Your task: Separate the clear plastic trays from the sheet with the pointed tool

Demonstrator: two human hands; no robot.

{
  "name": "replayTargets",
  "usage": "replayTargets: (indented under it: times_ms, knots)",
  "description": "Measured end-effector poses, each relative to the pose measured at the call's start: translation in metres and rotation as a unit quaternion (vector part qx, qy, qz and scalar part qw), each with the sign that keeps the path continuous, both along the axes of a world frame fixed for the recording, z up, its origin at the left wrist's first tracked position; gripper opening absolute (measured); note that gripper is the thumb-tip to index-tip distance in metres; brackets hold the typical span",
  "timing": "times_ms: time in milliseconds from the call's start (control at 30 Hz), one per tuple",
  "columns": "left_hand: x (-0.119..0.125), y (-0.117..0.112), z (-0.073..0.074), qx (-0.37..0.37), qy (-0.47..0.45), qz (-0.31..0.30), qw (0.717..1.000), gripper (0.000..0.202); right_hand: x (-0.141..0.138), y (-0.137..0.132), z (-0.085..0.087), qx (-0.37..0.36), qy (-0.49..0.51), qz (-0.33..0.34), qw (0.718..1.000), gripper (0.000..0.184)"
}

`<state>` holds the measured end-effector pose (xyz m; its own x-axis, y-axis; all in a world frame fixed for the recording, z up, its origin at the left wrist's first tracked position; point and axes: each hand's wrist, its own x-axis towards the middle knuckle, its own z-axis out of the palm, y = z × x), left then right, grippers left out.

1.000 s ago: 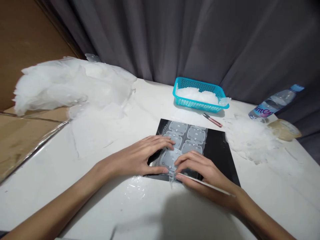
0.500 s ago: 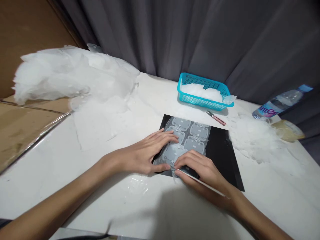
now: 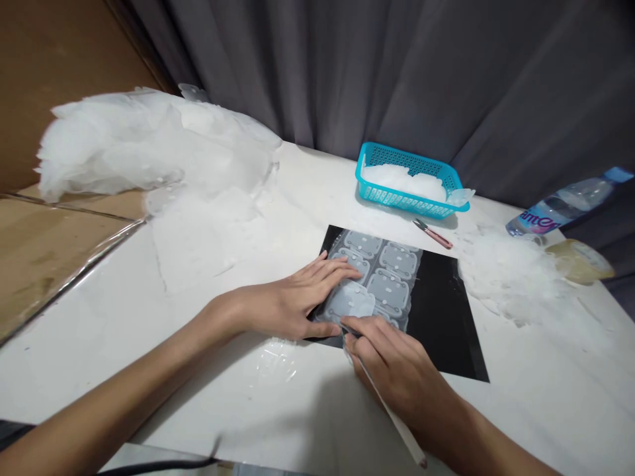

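Observation:
A translucent sheet of several rounded-square pads lies on a black mat at the table's middle. My left hand lies flat on the sheet's near-left part, fingers stretched out, pressing it down. My right hand is closed round a thin white stick-like tool, whose tip touches the near edge of one pad that is lifted a little off the sheet.
A turquoise basket with white pieces stands behind the mat, a small pink cutter before it. Loose white scraps lie right, beside a water bottle and tape roll. A big heap of white film fills the left.
My right hand has drawn back and turned, now gripping the tool upright with its tip at the pad's edge. The pad has lifted slightly. The view has shifted a little.

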<state>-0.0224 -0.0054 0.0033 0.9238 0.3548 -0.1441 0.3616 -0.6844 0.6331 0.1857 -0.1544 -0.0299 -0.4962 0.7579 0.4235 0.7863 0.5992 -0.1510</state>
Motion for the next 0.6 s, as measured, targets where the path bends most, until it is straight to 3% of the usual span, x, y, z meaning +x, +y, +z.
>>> replayTargets:
  times_ms: [233, 333, 400, 500, 600]
  knots:
    - [-0.004, -0.007, 0.000, 0.007, -0.058, 0.052, 0.997, 0.074, -0.004, 0.002, 0.011, 0.038, -0.040, 0.025, 0.998, 0.038]
    - [-0.011, -0.017, 0.005, 0.036, -0.095, 0.122, 0.987, 0.075, -0.002, 0.003, 0.011, 0.022, 0.020, 0.024, 0.999, 0.037]
    - [-0.017, -0.029, 0.008, 0.033, -0.086, 0.207, 0.974, 0.068, 0.001, 0.005, 0.009, 0.001, 0.067, 0.005, 0.998, 0.037]
    - [-0.022, -0.050, 0.008, -0.067, -0.022, 0.312, 0.947, 0.043, 0.002, 0.007, 0.008, -0.012, 0.123, -0.025, 0.992, 0.035]
    - [-0.019, -0.066, 0.005, -0.132, 0.013, 0.311, 0.941, 0.048, 0.002, 0.010, 0.012, -0.015, 0.153, -0.048, 0.987, 0.031]
